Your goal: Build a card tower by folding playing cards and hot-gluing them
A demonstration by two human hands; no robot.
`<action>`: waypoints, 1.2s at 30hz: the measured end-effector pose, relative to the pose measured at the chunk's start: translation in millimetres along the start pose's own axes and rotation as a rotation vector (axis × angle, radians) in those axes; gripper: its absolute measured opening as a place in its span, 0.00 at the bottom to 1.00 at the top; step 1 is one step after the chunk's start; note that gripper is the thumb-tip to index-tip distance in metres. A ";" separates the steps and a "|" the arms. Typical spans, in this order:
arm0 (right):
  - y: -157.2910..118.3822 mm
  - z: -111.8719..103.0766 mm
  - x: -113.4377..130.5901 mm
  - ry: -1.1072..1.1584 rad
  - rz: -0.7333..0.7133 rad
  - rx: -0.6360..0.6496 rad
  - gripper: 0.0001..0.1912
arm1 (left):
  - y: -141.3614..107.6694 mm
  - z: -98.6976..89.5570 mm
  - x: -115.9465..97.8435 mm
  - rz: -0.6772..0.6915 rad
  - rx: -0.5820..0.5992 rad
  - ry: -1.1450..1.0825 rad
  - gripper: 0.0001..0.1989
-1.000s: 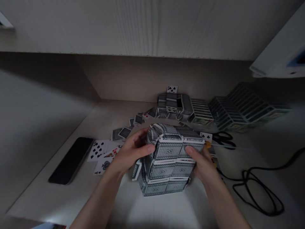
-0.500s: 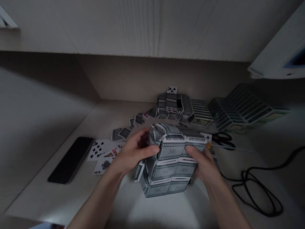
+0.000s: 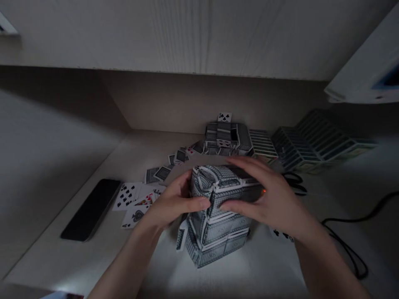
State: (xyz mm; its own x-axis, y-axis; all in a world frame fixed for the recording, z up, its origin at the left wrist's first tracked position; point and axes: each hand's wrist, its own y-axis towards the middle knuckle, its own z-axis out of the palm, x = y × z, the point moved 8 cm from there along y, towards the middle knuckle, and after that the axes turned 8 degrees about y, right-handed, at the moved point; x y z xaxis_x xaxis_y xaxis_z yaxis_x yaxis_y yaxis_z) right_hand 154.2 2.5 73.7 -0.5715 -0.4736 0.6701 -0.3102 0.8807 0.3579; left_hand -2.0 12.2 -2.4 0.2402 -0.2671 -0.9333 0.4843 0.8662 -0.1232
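A tall block built from folded playing cards [image 3: 227, 228] stands on the pale tabletop, its patterned card backs facing out in stacked layers. My left hand [image 3: 179, 201] grips its upper left corner, thumb on the front face, fingers behind the side. My right hand [image 3: 264, 191] clasps the upper right part, with the thumb along the front and the fingers stretched over the top. A small orange-red spot shows beside the right palm. A folded card piece [image 3: 181, 234] sticks out at the block's lower left.
A black phone [image 3: 92, 209] and loose cards [image 3: 134, 214] lie left. Behind are a smaller card structure [image 3: 224, 135] and rows of folded cards [image 3: 321, 143]. Black scissors [image 3: 296, 178] and a black cable [image 3: 349, 249] are right. A shelf edge [image 3: 199, 74] hangs above.
My right hand has shifted left and up, its fingers now over the block's top. The block has turned slightly. My left hand keeps its grip.
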 end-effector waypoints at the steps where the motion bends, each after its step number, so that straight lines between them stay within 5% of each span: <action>1: 3.7 1.5 9.5 -0.080 -0.024 0.073 0.33 | 0.0 -0.5 0.0 0.003 0.005 0.002 0.32; 4: 12.5 5.3 24.2 -0.211 -0.056 0.237 0.30 | -0.2 0.7 0.0 0.006 0.046 0.010 0.33; 9: 30.9 16.3 24.8 -0.105 -0.118 0.411 0.48 | 0.8 4.8 -2.9 -0.011 0.092 0.022 0.37; 13: 42.4 31.4 23.8 0.179 -0.105 0.588 0.36 | 5.8 1.8 -4.3 -0.051 0.078 0.035 0.33; 20: 50.0 33.1 13.4 0.249 0.065 0.593 0.26 | 18.1 -3.1 -4.0 -0.076 0.099 0.054 0.29; 36: 56.3 32.8 14.0 0.235 0.015 0.604 0.25 | 23.4 0.4 -4.5 -0.063 0.120 0.075 0.29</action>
State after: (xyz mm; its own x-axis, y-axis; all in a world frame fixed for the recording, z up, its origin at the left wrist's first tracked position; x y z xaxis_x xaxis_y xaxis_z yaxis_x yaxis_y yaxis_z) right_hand 103.9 45.3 81.8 -0.4193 -0.3875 0.8210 -0.7153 0.6978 -0.0359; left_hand 8.6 33.5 -1.0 0.1449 -0.2831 -0.9481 0.5948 0.7906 -0.1452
